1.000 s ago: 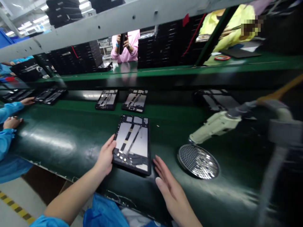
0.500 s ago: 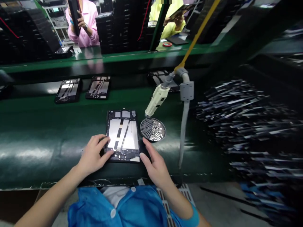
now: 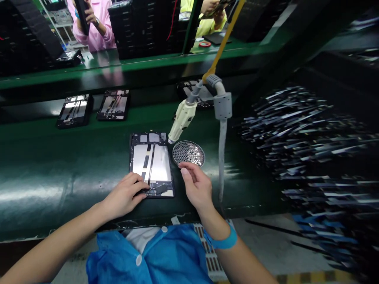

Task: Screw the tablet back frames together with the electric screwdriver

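Note:
An opened tablet (image 3: 161,163) lies on the green bench, its silver battery and dark circuit parts exposed. My left hand (image 3: 126,195) is over its lower left corner, with bent fingers and thumb pressed on the small parts there. To the right, my right hand (image 3: 199,187) reaches the near rim of a round perforated screw tray (image 3: 188,152) that holds small shiny screws. Its thumb and forefinger are pinched together; whatever is between them is too small to see. A cream-coloured electric screwdriver (image 3: 182,120) hangs tip down just above and behind the tray.
More opened tablets (image 3: 75,110) (image 3: 114,105) lie along the back of the bench. A grey cable (image 3: 222,157) hangs right of the tray. Dense rows of dark panels (image 3: 296,130) stand at the right. Two people work across the bench, one in pink (image 3: 100,23), one in yellow (image 3: 204,27).
My right hand has left the tablet's right side and moved to the tray, its fingers closing to a pinch. My left hand has slid from the left edge onto the lower parts.

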{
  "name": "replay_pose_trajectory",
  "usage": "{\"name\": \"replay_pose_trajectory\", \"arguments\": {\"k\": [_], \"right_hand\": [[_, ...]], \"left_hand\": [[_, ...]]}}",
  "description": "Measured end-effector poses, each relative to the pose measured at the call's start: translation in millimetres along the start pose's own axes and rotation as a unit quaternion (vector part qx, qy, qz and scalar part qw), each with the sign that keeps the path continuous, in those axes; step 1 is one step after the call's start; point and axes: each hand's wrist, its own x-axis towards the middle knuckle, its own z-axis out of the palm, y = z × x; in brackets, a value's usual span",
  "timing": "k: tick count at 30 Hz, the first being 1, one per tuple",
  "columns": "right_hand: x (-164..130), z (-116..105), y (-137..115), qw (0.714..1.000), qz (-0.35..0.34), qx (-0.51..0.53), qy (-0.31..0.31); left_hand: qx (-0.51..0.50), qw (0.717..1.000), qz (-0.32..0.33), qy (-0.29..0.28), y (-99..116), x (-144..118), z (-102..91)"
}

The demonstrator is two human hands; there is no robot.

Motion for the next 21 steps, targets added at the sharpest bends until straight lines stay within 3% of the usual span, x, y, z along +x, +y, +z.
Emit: {"name": "replay_pose_trajectory", "arguments": {"k": [5,10,15,21], "right_hand": [[-1,-1,-1,1.0,0.008,0.002,-0.004],[-2,1,-2,1.0,0.011,0.006,-0.007],[-3,2,-4,1.0,0.014,0.013,-0.015],[-4,2,-7,1.0,0.017,0.011,-0.022]], "left_hand": [[-0.031,0.999,0.017,0.004,2,7,-3.8],[-0.091,0.993,-0.001,0.08,13,3,12.1],[0.017,0.99,0.073,0.118,13,-3,29.5],[0.081,0.986,0.128,0.073,2,-9,27.6]]}}
